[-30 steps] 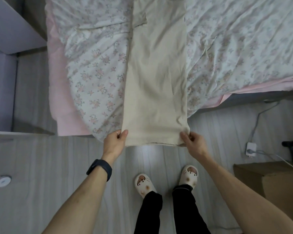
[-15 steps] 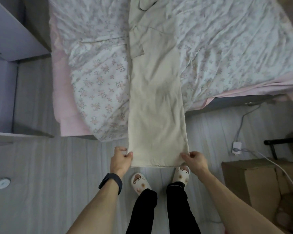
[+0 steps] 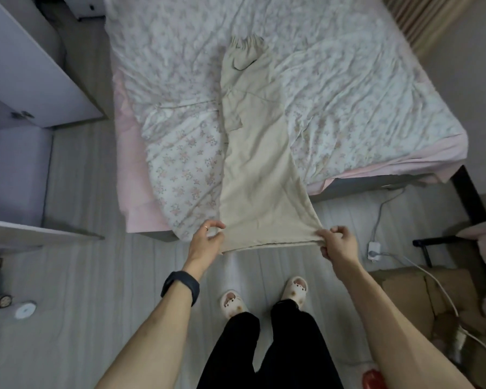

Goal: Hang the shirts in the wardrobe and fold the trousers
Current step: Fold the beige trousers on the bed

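Beige trousers, one pair, laid along one bed; two hands pinching hem corners: left hand, right hand.

Both arms stretched forward; left hand, right hand each pinching trousers hem corner.

Cream trousers, pink-floral white duvet
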Motion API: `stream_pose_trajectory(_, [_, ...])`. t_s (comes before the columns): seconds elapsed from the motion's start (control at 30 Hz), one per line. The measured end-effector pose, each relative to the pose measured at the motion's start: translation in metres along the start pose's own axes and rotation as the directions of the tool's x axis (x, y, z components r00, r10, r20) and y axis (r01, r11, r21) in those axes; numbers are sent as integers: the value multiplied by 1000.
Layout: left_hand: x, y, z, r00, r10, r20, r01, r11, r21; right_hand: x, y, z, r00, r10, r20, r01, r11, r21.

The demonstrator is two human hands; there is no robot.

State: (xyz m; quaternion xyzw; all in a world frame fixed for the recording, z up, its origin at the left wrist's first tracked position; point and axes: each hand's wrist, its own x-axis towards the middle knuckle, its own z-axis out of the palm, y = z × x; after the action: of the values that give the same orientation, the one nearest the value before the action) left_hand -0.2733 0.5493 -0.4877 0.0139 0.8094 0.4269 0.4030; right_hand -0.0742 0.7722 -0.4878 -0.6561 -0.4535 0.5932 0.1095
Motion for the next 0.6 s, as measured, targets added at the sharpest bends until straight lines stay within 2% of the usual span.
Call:
stream_pose_trajectory(0.07, [0,12,-10,999,-11,43,13,998,-57,-7,-22,3,1000,-27,14,26,998,66])
stream_pose_trajectory(0.17, [0,31,-24,977,-119,179,159,960,-230,-15,-46,6,991,-36,128,19,991,134])
stream_pose_trajectory(0.3, [19,76,-48,942,-119,314,243,886,-394,-6,-91,7,955,-19,295,-35,983,178])
stream_pose_trajectory(0.37, [34,104,-53,926,-87,367,246,877,-413,11,-114,13,926,-30,376,-66,968,241])
stream_pose_trajectory(0.47, [66,157,-49,940,-16,340,134,936,-324,50,-158,31,881,-104,462,17,982,189])
stream_pose_trajectory(0.6, [118,211,-40,971,32,236,-20,998,-53,109,-212,62,900,-189,392,192,981,33])
